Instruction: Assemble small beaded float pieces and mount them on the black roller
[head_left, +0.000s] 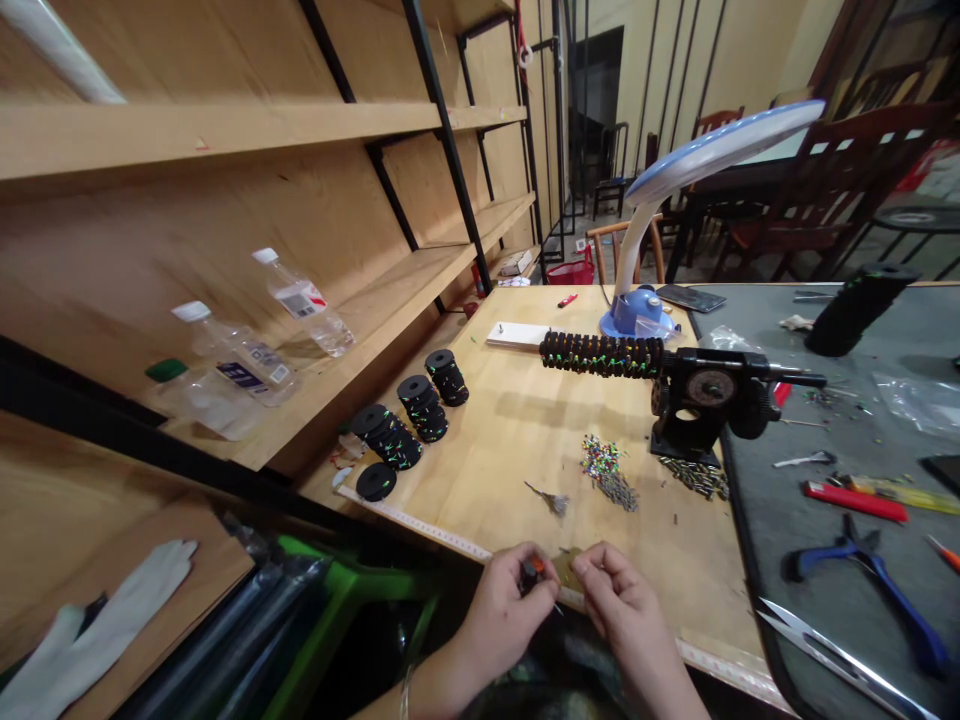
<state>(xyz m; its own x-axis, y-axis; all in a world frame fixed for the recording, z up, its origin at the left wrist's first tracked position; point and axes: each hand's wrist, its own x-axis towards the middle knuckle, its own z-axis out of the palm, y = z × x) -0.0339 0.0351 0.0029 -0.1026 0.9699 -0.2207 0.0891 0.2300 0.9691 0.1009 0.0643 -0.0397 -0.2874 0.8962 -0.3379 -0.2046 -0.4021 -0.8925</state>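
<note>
At the table's front edge, my left hand (511, 610) is curled round a small dark and orange item (534, 568). Close to its right, my right hand (616, 598) has thumb and fingers pinched together; what lies between them is too small to name. Just beyond my hands is a little bundle of thin grey pieces (555, 500). Farther back lie a heap of colourful beads (601, 456) and a grey pile of small metal parts (619, 490). A black machine (694, 390) carries a row of black discs wound with coloured bits (600, 355).
Black spools (390, 437) stand along the left edge. A blue lamp (637, 310) is at the back. Blue pliers (862, 570), scissors (832, 655) and a red knife (855, 500) lie on the grey mat at right. Bottles (311, 305) stand on the left shelf.
</note>
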